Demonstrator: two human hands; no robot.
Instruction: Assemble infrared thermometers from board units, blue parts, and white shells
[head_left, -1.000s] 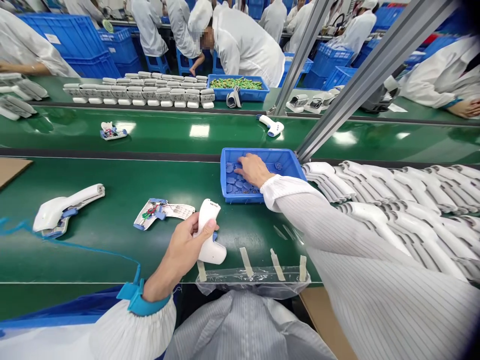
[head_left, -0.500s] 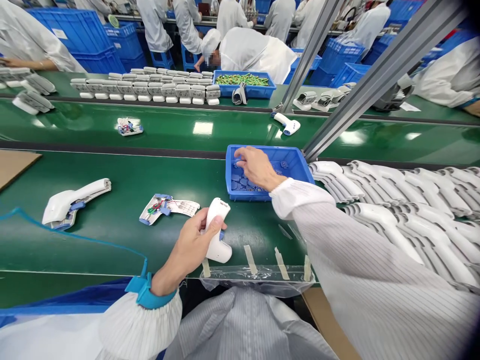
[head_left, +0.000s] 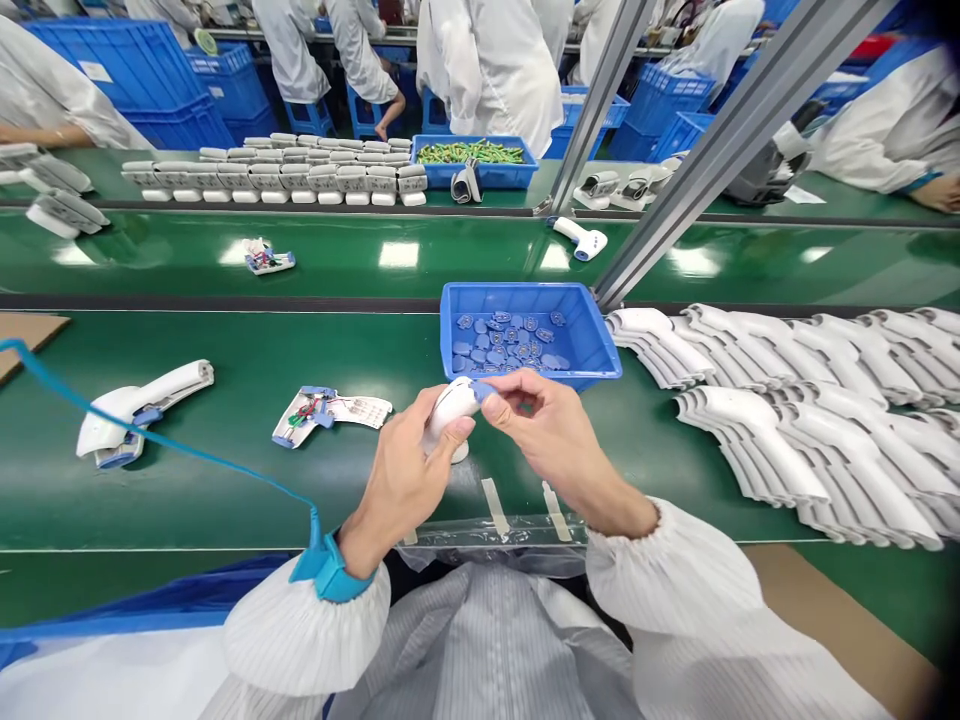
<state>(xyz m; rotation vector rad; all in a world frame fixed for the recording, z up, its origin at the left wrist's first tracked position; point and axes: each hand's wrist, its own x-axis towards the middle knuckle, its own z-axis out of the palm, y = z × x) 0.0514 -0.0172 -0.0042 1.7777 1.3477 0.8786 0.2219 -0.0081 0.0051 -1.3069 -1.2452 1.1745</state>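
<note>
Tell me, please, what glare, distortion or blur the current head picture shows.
Head view: bright glare patches on the glossy green middle strip; head view: dark corners at right; head view: slanting metal post, perhaps exaggerated by lens distortion; head view: left hand and right hand without obvious blur.

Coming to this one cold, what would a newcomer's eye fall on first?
Probably the middle, where the left hand holds a white housing and the right hand pinches a blue piece at its end. Next come the rows of white shells crowding the right of the green work surface, then the blue tray of small blue parts just beyond the hands.
</note>
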